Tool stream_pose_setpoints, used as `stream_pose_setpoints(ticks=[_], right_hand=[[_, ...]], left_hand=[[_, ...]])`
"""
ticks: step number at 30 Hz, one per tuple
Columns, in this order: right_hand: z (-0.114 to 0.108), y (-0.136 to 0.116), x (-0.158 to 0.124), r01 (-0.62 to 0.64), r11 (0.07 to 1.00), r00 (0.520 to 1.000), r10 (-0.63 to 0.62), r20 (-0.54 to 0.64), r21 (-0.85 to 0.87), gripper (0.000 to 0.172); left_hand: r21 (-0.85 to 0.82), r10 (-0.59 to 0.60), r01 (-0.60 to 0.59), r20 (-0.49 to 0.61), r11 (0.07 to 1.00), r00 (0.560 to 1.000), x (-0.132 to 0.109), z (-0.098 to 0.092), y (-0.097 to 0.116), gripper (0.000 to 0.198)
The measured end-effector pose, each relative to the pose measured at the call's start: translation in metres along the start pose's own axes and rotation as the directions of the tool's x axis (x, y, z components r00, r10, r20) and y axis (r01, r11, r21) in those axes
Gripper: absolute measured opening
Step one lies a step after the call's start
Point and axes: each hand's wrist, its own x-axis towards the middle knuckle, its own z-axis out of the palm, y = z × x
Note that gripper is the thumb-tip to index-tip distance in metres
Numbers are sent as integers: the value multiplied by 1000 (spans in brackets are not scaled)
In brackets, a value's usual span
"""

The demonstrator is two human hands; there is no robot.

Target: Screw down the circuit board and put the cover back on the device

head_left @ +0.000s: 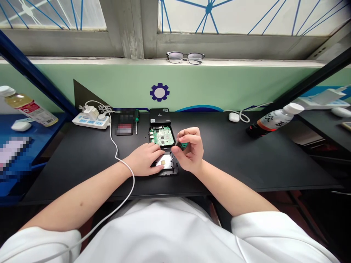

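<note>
- The left hand (146, 159) covers the left side of a black cover (169, 173), hiding that edge; its fingers lie across the piece, and whether they pinch it or merely rest there, I cannot tell.
- The right hand's (190, 148) fingers are curled around a screwdriver (184, 145), masking most of its green handle.
- The thin shaft slants down from those fingers to the right edge of the cover's metal plate (168, 165); whether its tip touches is too small to tell.
- Left of the case, beyond the left fingertips, tiny dark specks (145, 137) cannot be identified; a dark rectangular item (124, 124) farther off is pixelated.
- Under the left fingers, the plate is silvery, with a small gold-toned square.
- Just beyond both hands' fingers sits an open black case (173, 141), its green circuit board (161, 136) showing dark square chips and light connectors along the left.
</note>
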Motion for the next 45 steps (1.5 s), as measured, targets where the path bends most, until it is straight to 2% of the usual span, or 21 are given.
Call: stream_pose_setpoints(ticks=[4, 6, 9, 13, 15, 18, 20, 22, 25, 27, 29, 31, 33, 36, 37, 39, 40, 42, 43, 44, 45], right_hand=[[-1, 0, 0, -73, 996, 991, 68, 114, 47, 27], [0, 0, -1, -49, 999, 997, 48, 57, 1, 17], [4, 1, -4, -24, 998, 997, 20, -74, -54, 31], [3, 3, -8, -42, 998, 999, 41, -12, -48, 35], [-1, 7, -6, -101, 994, 995, 100, -22, -49, 34], [-13, 23, 4, -321, 945, 937, 306, -169, -65, 30], [-26, 42, 13, -521, 848, 837, 486, -250, -98, 33], [-42, 65, 18, -652, 734, 752, 594, -286, -188, 41], [-66, 101, 17, -738, 529, 664, 679, -313, -420, 46], [-77, 119, 13, -749, 415, 617, 721, -315, -516, 39], [-83, 132, 9, -737, 374, 615, 716, -330, -562, 38], [-85, 140, 6, -724, 368, 630, 698, -341, -583, 38], [-85, 145, 6, -712, 366, 637, 696, -331, -599, 37], [-81, 143, 9, -692, 352, 641, 702, -311, -631, 36], [-79, 139, 10, -669, 348, 660, 685, -309, -657, 35], [-71, 124, 11, -576, 392, 745, 613, -263, -717, 32], [-65, 115, 11, -505, 460, 801, 565, -197, -730, 29], [-49, 92, 10, -361, 716, 876, 480, 46, -598, 30], [-39, 81, 9, -314, 840, 877, 435, 203, -442, 33], [-28, 70, 8, -283, 919, 856, 370, 360, -274, 42], [-18, 61, 6, -263, 955, 817, 297, 494, -139, 59]], left_hand=[[12, -21, 20, 35, 1000, 999, 2, 0, 8, 37], [21, -56, 55, 46, 998, 997, 3, 0, 11, 34], [41, -110, 107, 54, 993, 993, 4, 1, 16, 34], [46, -119, 117, 40, 992, 992, 5, 4, 19, 32], [36, -104, 103, 24, 994, 994, 5, 7, 18, 30], [-34, -117, 116, -39, 993, 992, 4, 9, 17, 29], [-192, -171, 150, -98, 970, 980, 2, 7, 15, 24], [-423, -270, 196, -123, 885, 955, -2, 3, 12, 19], [-727, -448, 239, -105, 644, 888, -8, -3, 3, 18], [-894, -599, 219, -66, 390, 798, -10, -3, -5, 27], [-984, -730, 153, 41, 88, 683, -10, 1, -12, 38], [-995, -779, 103, 59, 6, 624, -9, 7, -17, 44], [-998, -801, 41, 60, -45, 596, -8, 13, -19, 46], [-991, -792, -36, 83, -131, 605, -7, 17, -19, 50], [-989, -784, -42, 83, -138, 615, -7, 17, -19, 53], [-995, -775, -19, 65, -98, 629, -8, 18, -19, 66], [-998, -766, 14, 52, -56, 641, -9, 18, -19, 74], [-993, -732, 103, 25, 62, 681, -11, 20, -18, 81], [-982, -704, 136, 3, 134, 710, -12, 21, -17, 80], [-967, -671, 154, -22, 202, 741, -13, 22, -16, 78], [-953, -637, 156, -46, 258, 769, -14, 23, -15, 77]])
